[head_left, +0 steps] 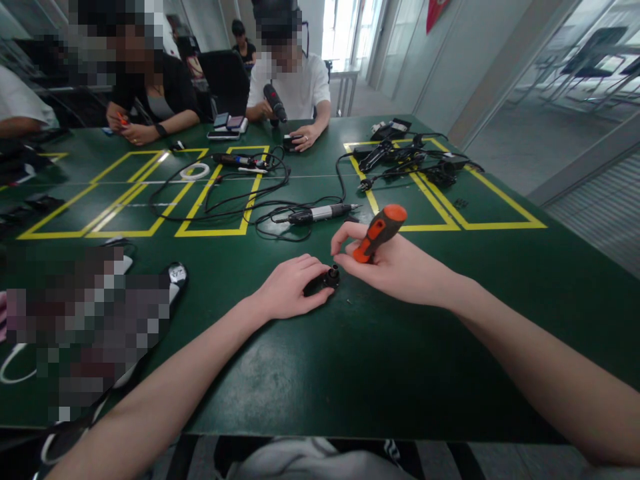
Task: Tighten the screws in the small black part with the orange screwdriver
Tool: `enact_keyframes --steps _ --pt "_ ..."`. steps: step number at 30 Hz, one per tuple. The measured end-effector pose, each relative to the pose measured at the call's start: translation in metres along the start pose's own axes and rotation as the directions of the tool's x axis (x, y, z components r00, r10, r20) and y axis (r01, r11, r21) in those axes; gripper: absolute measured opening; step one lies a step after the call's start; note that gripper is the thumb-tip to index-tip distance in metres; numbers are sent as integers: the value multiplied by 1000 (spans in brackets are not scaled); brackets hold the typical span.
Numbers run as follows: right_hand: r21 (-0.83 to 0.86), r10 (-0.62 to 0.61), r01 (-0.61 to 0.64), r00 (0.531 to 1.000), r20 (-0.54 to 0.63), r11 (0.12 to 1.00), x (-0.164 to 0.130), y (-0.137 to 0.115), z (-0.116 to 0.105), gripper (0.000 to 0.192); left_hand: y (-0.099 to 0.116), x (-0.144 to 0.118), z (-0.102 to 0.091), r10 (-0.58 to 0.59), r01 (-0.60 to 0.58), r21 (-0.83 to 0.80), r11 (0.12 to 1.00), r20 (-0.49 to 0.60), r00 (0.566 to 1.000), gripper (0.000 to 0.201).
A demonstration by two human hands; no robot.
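Note:
My left hand [290, 288] lies on the green table [360, 360] and is closed over a small black part [325, 280], which pokes out between its fingers. My right hand [395, 263] holds an orange-and-black screwdriver [379, 232] by the handle, its tip pointing down at the black part; the blade is hidden by my fingers. The two hands almost touch at the part.
A corded silver-and-black tool [320, 213] with looped black cables lies just beyond my hands. More black tools and cables [410, 160] sit in a yellow-taped box at the far right. Two people sit across the table, one holding a black tool [275, 102]. Phones [227, 123] lie near them.

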State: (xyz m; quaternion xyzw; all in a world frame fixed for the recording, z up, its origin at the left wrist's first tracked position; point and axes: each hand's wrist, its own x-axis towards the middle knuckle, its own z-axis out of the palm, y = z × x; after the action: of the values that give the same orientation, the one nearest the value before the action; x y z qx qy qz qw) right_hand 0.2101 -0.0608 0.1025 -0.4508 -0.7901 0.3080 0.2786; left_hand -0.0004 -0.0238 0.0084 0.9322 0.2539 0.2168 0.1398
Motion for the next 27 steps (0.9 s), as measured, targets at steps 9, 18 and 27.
enact_keyframes --steps 9,18,27 --pt "2 15 -15 1000 -28 1000 -2 2 0 12 1 0 -1 -9 9 -12 1000 2 1000 22" --pt "71 75 -76 997 12 995 -2 -2 -3 17 1 0 -1 -21 22 -22 1000 14 1000 24" --pt "44 54 -55 998 14 998 -2 2 0 7 0 -1 0 -19 19 -13 1000 10 1000 25"
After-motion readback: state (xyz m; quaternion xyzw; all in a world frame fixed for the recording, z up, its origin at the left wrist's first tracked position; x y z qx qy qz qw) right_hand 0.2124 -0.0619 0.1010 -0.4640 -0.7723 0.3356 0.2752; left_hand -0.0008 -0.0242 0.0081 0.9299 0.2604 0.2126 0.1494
